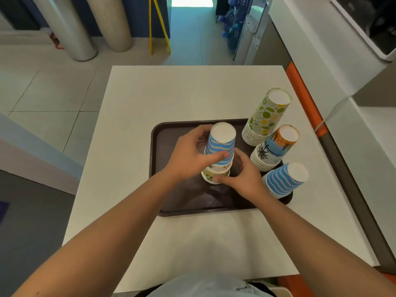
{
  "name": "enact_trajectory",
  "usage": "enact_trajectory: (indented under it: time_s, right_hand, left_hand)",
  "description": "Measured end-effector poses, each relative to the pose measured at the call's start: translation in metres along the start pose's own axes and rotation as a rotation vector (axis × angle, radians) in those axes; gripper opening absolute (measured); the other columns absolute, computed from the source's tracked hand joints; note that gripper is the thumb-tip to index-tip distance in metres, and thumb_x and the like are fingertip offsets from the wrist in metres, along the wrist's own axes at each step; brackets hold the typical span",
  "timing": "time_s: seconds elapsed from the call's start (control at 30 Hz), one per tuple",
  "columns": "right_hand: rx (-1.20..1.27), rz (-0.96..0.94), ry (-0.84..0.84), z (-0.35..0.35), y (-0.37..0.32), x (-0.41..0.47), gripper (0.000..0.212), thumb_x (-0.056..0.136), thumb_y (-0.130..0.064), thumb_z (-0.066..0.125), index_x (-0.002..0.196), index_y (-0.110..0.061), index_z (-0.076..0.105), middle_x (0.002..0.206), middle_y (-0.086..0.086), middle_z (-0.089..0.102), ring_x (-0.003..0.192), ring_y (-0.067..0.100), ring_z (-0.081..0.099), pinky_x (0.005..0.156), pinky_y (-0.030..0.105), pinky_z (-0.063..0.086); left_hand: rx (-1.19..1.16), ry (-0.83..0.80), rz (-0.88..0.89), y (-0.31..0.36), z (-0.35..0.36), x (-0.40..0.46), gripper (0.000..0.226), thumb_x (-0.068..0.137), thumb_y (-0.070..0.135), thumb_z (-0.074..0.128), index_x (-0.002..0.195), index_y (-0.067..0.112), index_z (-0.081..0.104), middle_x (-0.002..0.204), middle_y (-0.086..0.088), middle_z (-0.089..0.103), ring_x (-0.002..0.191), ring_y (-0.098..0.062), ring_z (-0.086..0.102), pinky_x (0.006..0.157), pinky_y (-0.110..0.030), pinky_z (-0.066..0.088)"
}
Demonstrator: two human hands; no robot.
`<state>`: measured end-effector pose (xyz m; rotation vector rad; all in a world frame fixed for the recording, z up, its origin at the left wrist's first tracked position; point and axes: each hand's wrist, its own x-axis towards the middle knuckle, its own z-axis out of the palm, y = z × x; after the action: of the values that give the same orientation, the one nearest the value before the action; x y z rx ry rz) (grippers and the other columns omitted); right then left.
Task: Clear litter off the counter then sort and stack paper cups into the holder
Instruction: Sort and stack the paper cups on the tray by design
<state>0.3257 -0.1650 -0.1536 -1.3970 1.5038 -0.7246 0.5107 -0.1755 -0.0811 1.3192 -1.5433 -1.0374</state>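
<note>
Over a brown tray (pixel 162 202) on the white counter (pixel 137 99), my left hand (pixel 188 159) grips the blue-striped top cup (pixel 221 144) of a mixed upside-down stack, while my right hand (pixel 244 179) holds the bottom lime-print cup (pixel 209 174). Sorted lime (pixel 265 116), palm-tree (pixel 272 148) and blue-wave (pixel 282 181) stacks stand along the tray's right side.

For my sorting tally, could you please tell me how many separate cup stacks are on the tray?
4: lime-print stack far right, palm-print stack below it, blue-wave stack nearest right, mixed stack centre, held by both hands.
</note>
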Motion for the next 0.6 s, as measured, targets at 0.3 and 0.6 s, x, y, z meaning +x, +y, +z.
enact_trajectory:
  time_s: [0.3,0.6]
  right_hand:
    - [0.008,-0.269,0.022,-0.030,-0.064,-0.005,0.093,0.058,-0.048,0.085,0.139,-0.025,0.044,0.136,-0.011,0.056,0.126,0.002,0.052,0.105,0.033,0.045]
    - [-0.009,-0.260,-0.011,-0.043,-0.076,0.016,0.056,0.071,-0.028,0.085,0.119,-0.018,0.058,0.112,-0.006,0.069,0.104,0.008,0.066,0.092,0.039,0.055]
  left_hand:
    - [0.001,-0.088,-0.046,0.012,0.000,0.002,0.081,0.067,0.042,0.086,0.138,0.019,0.053,0.133,0.010,0.061,0.123,0.001,0.055,0.108,-0.028,0.043]
    - [0.262,-0.163,-0.268,-0.024,0.007,-0.011,0.107,0.062,0.046,0.088,0.150,0.020,0.033,0.153,0.003,0.039,0.139,-0.013,0.038,0.115,-0.035,0.033]
